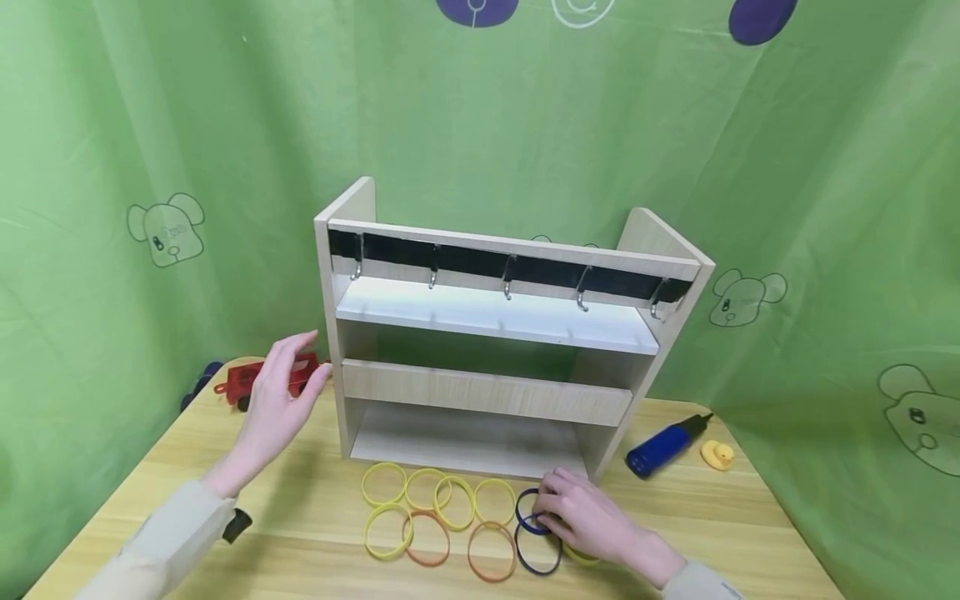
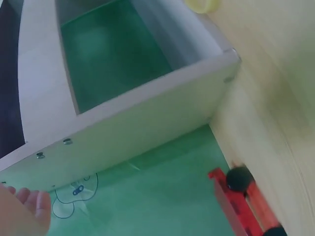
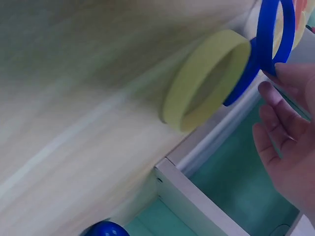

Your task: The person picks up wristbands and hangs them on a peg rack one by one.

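Observation:
In the head view my right hand [image 1: 581, 512] is low at the shelf's front right corner. Its thumb and finger pinch a dark blue wristband [image 3: 266, 37], seen tipped up on edge in the right wrist view. Another blue wristband [image 1: 538, 573] lies just below it, and a yellow wristband [image 3: 182, 98] is partly hidden under the hand. My left hand [image 1: 273, 408] hovers beside the shelf's left side, fingers spread and loosely bent, holding nothing. Several yellow wristbands [image 1: 366, 483] and two orange wristbands [image 1: 492, 578] lie in front of the shelf.
A wooden shelf [image 1: 487, 393] stands mid-table, with a row of metal hooks [image 1: 507, 279] on its black strip. Behind my left hand is a red toy truck [image 1: 242, 379]. To the right lie a blue pump [image 1: 662, 450] and a yellow rubber duck [image 1: 717, 455]. Green curtains [image 1: 495, 108] enclose the table.

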`<state>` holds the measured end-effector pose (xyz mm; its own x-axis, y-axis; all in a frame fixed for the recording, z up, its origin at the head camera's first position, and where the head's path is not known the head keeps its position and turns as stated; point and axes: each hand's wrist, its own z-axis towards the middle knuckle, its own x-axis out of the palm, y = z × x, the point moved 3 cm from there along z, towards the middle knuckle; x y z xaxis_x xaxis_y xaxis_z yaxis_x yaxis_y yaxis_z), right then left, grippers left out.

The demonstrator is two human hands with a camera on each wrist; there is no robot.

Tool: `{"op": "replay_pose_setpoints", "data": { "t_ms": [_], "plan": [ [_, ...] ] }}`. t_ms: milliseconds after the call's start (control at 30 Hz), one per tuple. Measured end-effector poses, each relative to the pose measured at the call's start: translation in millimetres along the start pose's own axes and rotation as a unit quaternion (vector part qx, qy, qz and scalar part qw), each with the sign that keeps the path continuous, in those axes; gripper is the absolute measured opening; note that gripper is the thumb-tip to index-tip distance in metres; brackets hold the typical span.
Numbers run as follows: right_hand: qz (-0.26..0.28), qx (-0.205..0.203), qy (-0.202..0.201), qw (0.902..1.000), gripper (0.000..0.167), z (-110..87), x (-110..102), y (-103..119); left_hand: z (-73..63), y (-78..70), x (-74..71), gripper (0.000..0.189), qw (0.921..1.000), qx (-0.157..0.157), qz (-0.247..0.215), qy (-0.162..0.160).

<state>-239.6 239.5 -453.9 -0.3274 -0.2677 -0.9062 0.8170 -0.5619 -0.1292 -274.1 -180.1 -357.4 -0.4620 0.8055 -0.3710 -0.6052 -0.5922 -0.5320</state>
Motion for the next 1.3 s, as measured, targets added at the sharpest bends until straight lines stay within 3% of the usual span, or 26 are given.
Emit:
{"op": "replay_pose_setpoints", "data": {
  "t_ms": [133,300,433,533,667,833,967,1300],
  "plan": [
    [0.009,-0.005,-0.015,0.9998,0.012,4.2,-6.4,1.8,6.2,2.9,2.7,0.049,0.9959,-0.078,-0.014,0.043],
    [0.036,0.009,-0.001,0.9993,0.013,10.0,-16.0,4.1,14.2,6.0,3.7,0.057,0.9809,-0.163,-0.029,0.102],
    [0.072,0.024,0.029,0.9967,0.011,15.7,-23.6,5.4,19.8,10.1,4.3,0.071,0.9557,-0.231,-0.063,0.171],
    [0.087,0.018,0.029,0.9956,0.012,20.6,-29.8,5.7,23.1,13.5,7.1,0.08,0.9315,-0.261,-0.128,0.219],
    [0.105,0.003,0.011,0.9944,0.014,26.4,-38.0,6.0,25.2,16.9,11.8,0.088,0.9038,-0.278,-0.199,0.257],
    [0.12,-0.002,0.003,0.9928,0.012,33.3,-47.4,7.5,25.7,19.8,15.1,0.093,0.8842,-0.296,-0.227,0.281],
    [0.126,0.001,0.0,0.992,0.013,39.2,-55.1,10.6,27.2,19.7,17.7,0.09,0.8754,-0.295,-0.244,0.295],
    [0.142,0.007,-0.03,0.9893,0.008,65.0,-88.0,20.0,27.5,21.0,22.3,0.085,0.8641,-0.296,-0.263,0.312]
  ]
}}
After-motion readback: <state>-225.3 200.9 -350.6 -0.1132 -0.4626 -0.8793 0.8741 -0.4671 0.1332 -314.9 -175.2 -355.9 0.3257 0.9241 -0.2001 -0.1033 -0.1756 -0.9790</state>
